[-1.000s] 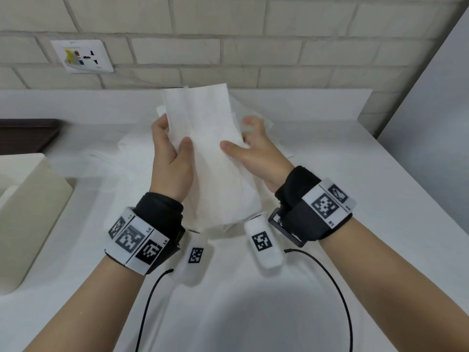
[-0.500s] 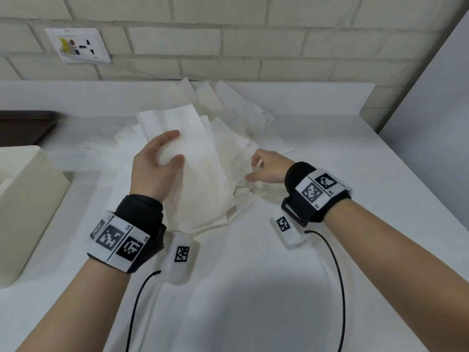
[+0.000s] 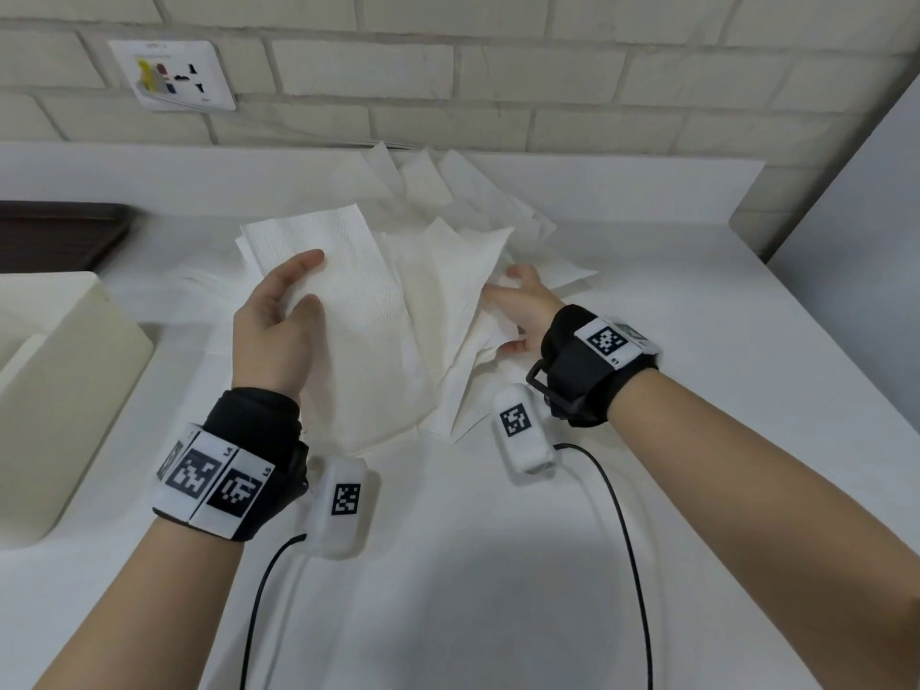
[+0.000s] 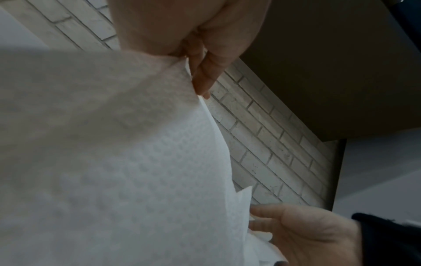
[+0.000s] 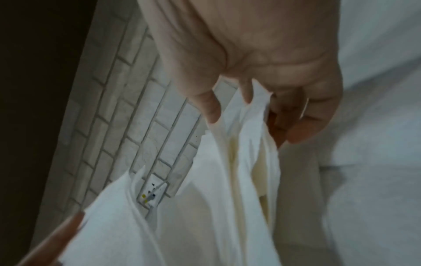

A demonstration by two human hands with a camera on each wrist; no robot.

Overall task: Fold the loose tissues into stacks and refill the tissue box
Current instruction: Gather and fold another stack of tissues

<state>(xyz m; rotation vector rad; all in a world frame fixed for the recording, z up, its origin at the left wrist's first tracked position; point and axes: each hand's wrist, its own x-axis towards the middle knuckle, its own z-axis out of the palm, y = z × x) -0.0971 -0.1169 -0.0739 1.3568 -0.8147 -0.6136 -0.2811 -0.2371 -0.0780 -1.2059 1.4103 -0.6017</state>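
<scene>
Tissues: white, embossed with a fine dotted pattern, soft-edged; a folded stack [image 3: 343,311] sits in front of a loose pile [image 3: 468,231] of sheets fanned at many angles.
Where they lie: all on the white counter [image 3: 498,565], the loose pile reaching back toward the brick wall [image 3: 547,67], the folded stack raised at its far end by the left hand.
Folded stack: long rectangle, several layers, edges roughly even, near end lying on the counter.
Left hand [image 3: 271,331]: grips the folded stack along its left edge, thumb on top of the paper, the other fingers curled underneath; the left wrist view shows the thumb [image 4: 205,72] pressed against the sheet's edge.
Right hand [image 3: 522,311]: reaches into the right side of the loose pile, fingers bent and pinching a few sheets; the right wrist view shows the fingers [image 5: 303,115] curled on one side of the bunched paper and the thumb on the other.
Gap between hands: the folded stack and the edge of the loose pile lie between them; the hands do not touch.
Tissue box [image 3: 55,390]: cream, at the left edge of the counter, well apart from the right hand and near the left forearm.
Wall socket [image 3: 172,74]: on the brick wall, above and left of the pile.
</scene>
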